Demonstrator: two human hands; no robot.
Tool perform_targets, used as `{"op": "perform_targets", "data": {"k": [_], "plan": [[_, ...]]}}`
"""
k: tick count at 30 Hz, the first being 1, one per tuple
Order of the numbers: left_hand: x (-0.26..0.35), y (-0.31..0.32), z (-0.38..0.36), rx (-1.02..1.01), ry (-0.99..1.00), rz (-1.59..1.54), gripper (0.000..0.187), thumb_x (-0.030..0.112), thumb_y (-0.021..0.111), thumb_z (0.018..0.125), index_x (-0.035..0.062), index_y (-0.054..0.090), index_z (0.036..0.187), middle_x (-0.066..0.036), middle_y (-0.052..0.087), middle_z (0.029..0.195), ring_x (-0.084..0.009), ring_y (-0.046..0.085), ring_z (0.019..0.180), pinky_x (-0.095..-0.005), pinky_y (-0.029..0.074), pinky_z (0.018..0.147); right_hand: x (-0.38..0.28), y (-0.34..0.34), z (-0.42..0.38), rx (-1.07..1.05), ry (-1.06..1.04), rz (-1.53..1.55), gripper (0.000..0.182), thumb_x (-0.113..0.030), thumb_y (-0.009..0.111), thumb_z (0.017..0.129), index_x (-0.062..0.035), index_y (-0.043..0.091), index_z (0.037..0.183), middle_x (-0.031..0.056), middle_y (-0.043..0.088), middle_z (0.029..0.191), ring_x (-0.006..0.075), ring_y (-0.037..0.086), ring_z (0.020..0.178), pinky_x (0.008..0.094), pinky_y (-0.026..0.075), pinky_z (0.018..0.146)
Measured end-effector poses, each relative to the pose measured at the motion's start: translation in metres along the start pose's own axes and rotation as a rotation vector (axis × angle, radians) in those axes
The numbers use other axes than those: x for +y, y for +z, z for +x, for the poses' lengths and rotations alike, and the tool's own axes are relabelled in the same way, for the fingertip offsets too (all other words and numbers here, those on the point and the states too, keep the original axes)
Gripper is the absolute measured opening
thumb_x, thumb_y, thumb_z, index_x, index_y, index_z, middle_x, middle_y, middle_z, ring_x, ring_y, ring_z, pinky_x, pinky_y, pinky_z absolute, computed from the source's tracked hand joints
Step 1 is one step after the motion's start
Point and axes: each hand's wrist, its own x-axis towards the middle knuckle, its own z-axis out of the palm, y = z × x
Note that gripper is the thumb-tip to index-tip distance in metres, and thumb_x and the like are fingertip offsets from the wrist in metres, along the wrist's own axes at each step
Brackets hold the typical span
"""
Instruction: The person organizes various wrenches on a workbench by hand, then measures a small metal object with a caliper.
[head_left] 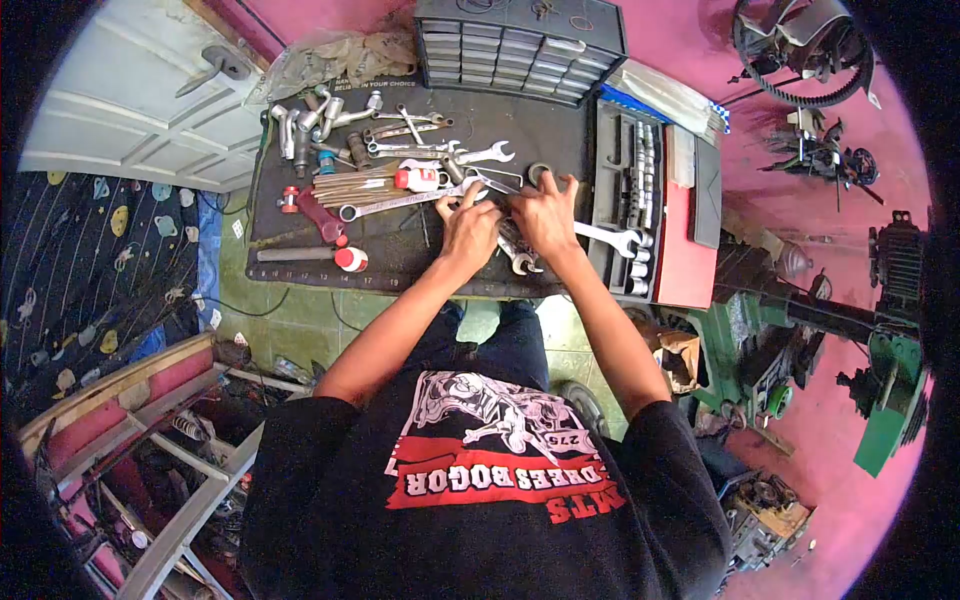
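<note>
Both hands are over a dark workbench mat [400, 272]. My left hand [470, 235] has its fingers bent near the end of a long wrench [385, 206]; what its fingertips hold is too small to tell. Close beside it on the right, my right hand [543, 218] has its fingers bent, and their tips are hard to make out. Below and between the hands lie some wrenches [517, 250]. A double open-ended wrench [608, 237] extends right of my right hand onto the socket tray. A white and red bottle [418, 179] lies left of my left hand.
A drawer cabinet [515, 50] stands at the back. Sockets fill a tray [607, 190] beside a red case [690, 250]. Socket handles [325, 118], thin rods [350, 187], a metal tube [296, 256] and a second bottle [351, 259] lie on the left.
</note>
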Motion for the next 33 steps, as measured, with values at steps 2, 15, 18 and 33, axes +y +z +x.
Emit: {"op": "perform_targets", "data": {"k": [2, 15, 18, 33], "plan": [[0.001, 0.001, 0.000, -0.017, -0.009, -0.001, 0.012, 0.008, 0.070, 0.077, 0.0133, 0.076, 0.084, 0.000, 0.070, 0.095, -0.0259, 0.052, 0.133, -0.0561, 0.027, 0.097, -0.002, 0.004, 0.002, 0.073, 0.008, 0.012, 0.009, -0.018, 0.068, 0.079, -0.0166, 0.077, 0.079, -0.0012, 0.071, 0.086, 0.0249, 0.057, 0.110, 0.0623, 0.033, 0.102], [-0.003, 0.001, -0.002, -0.036, -0.037, 0.003, 0.015, 0.008, 0.071, 0.077, 0.0154, 0.078, 0.088, 0.003, 0.074, 0.101, -0.0203, 0.052, 0.136, -0.0556, 0.026, 0.097, -0.007, -0.007, -0.009, -0.108, -0.013, -0.054, 0.009, -0.023, 0.075, 0.079, -0.0186, 0.077, 0.086, -0.0032, 0.070, 0.090, 0.0245, 0.054, 0.113, 0.0597, 0.032, 0.104], [-0.006, 0.005, -0.004, -0.009, -0.048, -0.063, 0.017, 0.008, 0.071, 0.078, 0.0156, 0.079, 0.091, 0.002, 0.075, 0.103, -0.0192, 0.052, 0.137, -0.0557, 0.025, 0.098, -0.011, -0.005, -0.024, 0.001, 0.011, 0.008, 0.010, -0.024, 0.076, 0.078, -0.0206, 0.079, 0.087, -0.0023, 0.069, 0.089, 0.0243, 0.055, 0.111, 0.0589, 0.033, 0.103], [-0.012, 0.007, -0.003, 0.026, 0.027, -0.102, 0.012, 0.010, 0.068, 0.081, 0.0146, 0.077, 0.088, 0.004, 0.073, 0.099, -0.0192, 0.053, 0.134, -0.0534, 0.024, 0.099, -0.009, -0.002, -0.018, 0.024, 0.106, 0.002, 0.019, -0.026, 0.075, 0.080, -0.0232, 0.080, 0.098, -0.0018, 0.070, 0.090, 0.0239, 0.057, 0.108, 0.0547, 0.037, 0.098]]}}
